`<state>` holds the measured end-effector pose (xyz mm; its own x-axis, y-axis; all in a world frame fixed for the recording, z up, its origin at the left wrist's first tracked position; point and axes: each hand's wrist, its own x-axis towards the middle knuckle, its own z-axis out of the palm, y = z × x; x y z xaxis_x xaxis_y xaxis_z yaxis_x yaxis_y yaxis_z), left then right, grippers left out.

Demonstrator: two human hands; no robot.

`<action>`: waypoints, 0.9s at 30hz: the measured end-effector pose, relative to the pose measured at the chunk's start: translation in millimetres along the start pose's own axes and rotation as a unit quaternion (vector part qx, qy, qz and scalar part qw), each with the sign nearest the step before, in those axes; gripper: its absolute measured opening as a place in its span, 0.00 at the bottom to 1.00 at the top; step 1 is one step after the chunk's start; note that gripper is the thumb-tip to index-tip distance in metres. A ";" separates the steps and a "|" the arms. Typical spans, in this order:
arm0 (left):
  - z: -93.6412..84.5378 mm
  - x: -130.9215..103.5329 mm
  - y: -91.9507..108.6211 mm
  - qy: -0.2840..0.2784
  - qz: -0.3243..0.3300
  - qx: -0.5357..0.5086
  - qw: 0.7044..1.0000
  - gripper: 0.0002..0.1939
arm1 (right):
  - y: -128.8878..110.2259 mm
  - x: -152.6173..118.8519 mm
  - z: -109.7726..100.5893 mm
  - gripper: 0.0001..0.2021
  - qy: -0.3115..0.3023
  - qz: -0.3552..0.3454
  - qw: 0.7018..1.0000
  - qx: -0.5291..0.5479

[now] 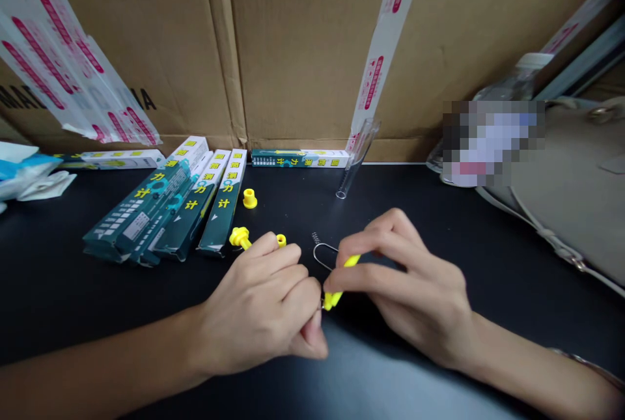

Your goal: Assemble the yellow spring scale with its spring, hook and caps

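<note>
My right hand [405, 283] pinches a slim yellow plastic piece [336, 290] between thumb and fingers. Against the lower end of that piece, my left hand [268, 303] is closed, with a bit of thin metal showing between the two; the rest of what it holds is hidden. Just beyond my right fingertips lies a bent metal wire hook [325, 252], with a small spring [315, 238] beside it. Behind my left hand are a yellow flanged part [240, 237] and a small yellow ring-like piece [281, 240]. A yellow cap [250, 198] stands farther back.
Green and white boxes [141, 205] lie at the left, another box [300, 158] along the cardboard [303, 49]. A clear tube [357, 159] leans at the back. A plastic bottle [512, 84] and a beige bag [576, 179] are at the right, plastic packaging [29, 172] far left.
</note>
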<state>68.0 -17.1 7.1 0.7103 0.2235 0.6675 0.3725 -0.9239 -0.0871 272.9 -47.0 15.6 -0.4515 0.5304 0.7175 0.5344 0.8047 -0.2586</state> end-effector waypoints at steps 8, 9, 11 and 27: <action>-0.2 0.1 0.7 0.003 0.006 0.002 1.000 0.14 | 0.1 1.2 -0.1 0.15 0.016 0.011 1.000 -0.009; -0.2 0.7 0.4 0.004 0.008 0.002 1.000 0.14 | 0.2 1.0 -0.1 0.15 0.016 0.006 1.000 -0.011; 0.0 1.5 0.1 0.006 0.009 0.001 1.000 0.14 | 0.5 0.4 -0.5 0.15 0.015 -0.003 1.000 -0.014; -0.5 0.0 1.0 0.000 0.009 -0.006 1.000 0.14 | -0.7 -3.5 0.5 0.15 0.001 -0.011 1.000 -0.004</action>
<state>68.1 -18.1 7.3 0.7169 0.2064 0.6659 0.3518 -0.9317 -0.0900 273.7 -49.2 13.0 -0.4617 0.5127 0.7239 0.5303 0.8137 -0.2380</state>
